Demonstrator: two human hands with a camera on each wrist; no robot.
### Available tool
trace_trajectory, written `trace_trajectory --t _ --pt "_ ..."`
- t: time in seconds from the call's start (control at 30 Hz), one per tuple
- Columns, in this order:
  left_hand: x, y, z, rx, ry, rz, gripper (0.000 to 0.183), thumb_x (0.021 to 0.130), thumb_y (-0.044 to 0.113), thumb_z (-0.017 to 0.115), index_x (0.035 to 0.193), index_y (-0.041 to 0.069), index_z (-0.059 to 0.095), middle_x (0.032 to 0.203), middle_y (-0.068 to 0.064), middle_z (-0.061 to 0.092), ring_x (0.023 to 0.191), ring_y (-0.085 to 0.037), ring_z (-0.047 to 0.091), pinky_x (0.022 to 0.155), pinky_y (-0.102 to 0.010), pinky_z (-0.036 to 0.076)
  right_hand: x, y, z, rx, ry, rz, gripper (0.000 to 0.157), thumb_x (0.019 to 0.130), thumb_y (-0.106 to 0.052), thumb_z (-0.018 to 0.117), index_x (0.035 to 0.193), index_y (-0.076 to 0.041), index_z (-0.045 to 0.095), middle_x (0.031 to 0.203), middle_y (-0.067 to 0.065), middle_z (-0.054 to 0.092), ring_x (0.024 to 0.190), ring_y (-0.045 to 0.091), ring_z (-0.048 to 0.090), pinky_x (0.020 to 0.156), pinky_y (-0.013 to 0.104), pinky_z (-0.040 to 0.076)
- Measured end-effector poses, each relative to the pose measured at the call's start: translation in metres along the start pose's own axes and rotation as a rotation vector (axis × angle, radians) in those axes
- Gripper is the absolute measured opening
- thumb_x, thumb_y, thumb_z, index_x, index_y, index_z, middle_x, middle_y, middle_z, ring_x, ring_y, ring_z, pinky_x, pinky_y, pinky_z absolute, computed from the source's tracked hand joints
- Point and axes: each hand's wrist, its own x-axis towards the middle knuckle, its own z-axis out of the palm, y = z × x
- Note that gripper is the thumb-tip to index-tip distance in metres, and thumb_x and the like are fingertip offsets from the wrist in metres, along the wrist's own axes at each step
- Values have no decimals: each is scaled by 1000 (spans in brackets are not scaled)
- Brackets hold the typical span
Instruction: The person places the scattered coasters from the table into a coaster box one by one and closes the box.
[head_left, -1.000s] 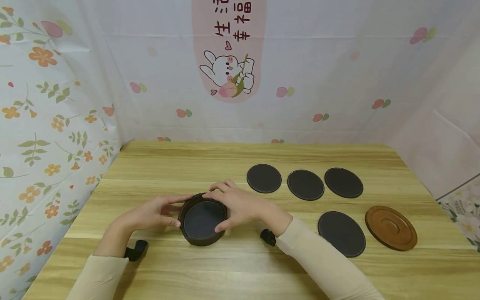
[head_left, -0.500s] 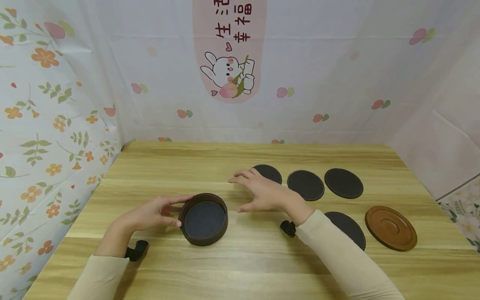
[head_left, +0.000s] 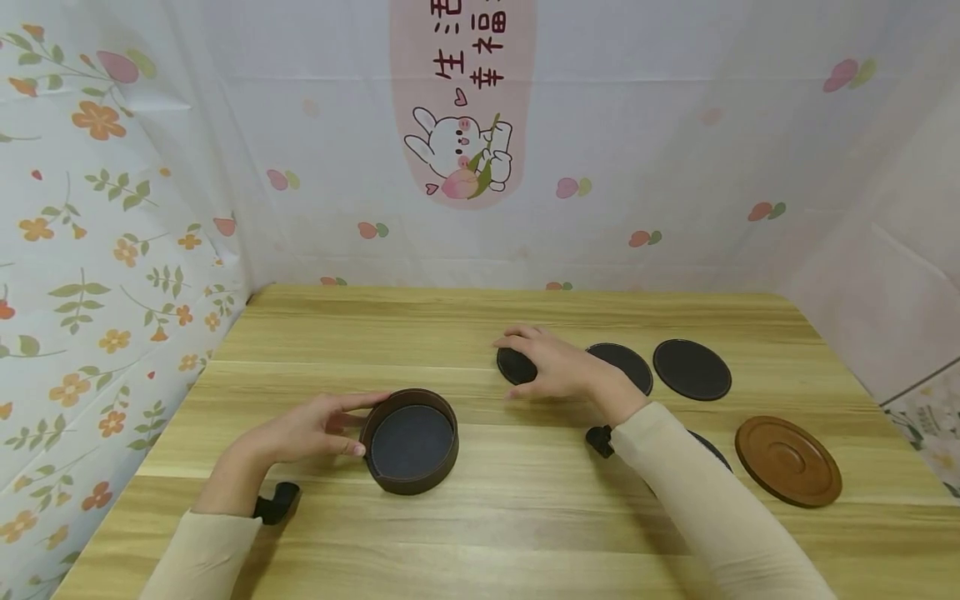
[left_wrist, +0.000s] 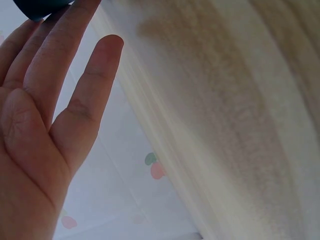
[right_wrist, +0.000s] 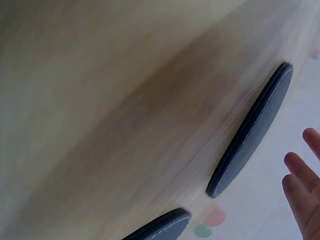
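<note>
Head view: the left hand (head_left: 300,433) touches the left side of a dark round holder (head_left: 416,485) on the desk (head_left: 480,546), its grip spread, one finger at the far-left rim and the thumb at the near-left wall; the right hand (head_left: 558,368), grip likewise spread, lies over a black coaster (head_left: 515,367), to the right of and farther than the holder; whether it touches the coaster cannot be told; a second coaster (head_left: 628,362) and a third coaster (head_left: 692,369) lie to the right; a fourth coaster (head_left: 711,448), nearer, is mostly hidden by the right sleeve (head_left: 712,500); a brown wooden disc (head_left: 787,461) lies right of it.

Left wrist view: extended fingers (left_wrist: 55,55) reach a dark curved edge, cut off by the frame.

Right wrist view: fingertips (right_wrist: 295,162) appear beside a stitched disc (right_wrist: 256,135); another shows partly.
</note>
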Motion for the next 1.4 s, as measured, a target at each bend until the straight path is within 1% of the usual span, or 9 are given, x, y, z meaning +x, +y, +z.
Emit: trace_trajectory --t 0.17,0.43,0.57,0.7,0.8,0.9,1.17,1.4 --pt "-1 -2 1 -8 2 2 76 89 19 72 153 -2 35 154 -31 35 132 -52 47 98 -47 52 0 9 -2 15 -17 30 78 86 -38 77 152 -14 42 161 17 28 150 41 23 113 60 35" --pt "-1 -1 0 -5 -4 -13 77 90 19 72 154 -1 33 154 -30 37 132 -50 48 99 -46 52 1 22 -4 27 -50 83 84 84 -39 79 154 -15 38 162 17 24 149 44 21 112 63 34" --pt "-2 -1 -1 0 -2 -23 77 90 19 72 154 1 33 154 -29 36 132 -49 49 99 -45 52 3 24 -6 15 -73 99 84 85 -39 79 154 -15 37 163 19 22 149 47 18 112 66 32" --pt "-2 -1 0 5 3 -27 77 90 19 72 154 3 33 155 -28 36 133 -49 47 101 -50 50 4 26 -5 -6 -90 117 85 84 -39 79 154 -17 37 164 20 21 149 49 17 112 67 31" --pt "-2 0 0 -8 1 -27 77 90 17 72 154 1 33 156 -28 34 136 -51 44 102 -52 48 5 26 -5 -18 -104 129 84 84 -37 80 153 -17 39 164 20 20 149 51 16 113 67 29" --pt "-2 1 0 -16 -1 -26 77 91 17 71 154 0 32 156 -28 33 136 -51 43 101 -51 49 4 25 -6 -19 -124 139 82 83 -34 81 153 -15 40 164 21 18 148 54 15 113 68 28" --pt "1 0 0 -6 -6 -16 76 91 19 71 154 0 33 156 -27 34 135 -49 46 102 -51 49 2 31 -6 -1 -154 163 79 86 -30 79 153 -16 39 165 22 15 149 52 13 111 69 30" --pt "-2 0 1 -15 4 -24 77 90 18 71 154 0 33 155 -28 36 135 -49 46 101 -49 50 6 31 -7 17 -161 165 76 87 -26 78 153 -18 40 165 22 13 149 50 12 109 67 33"
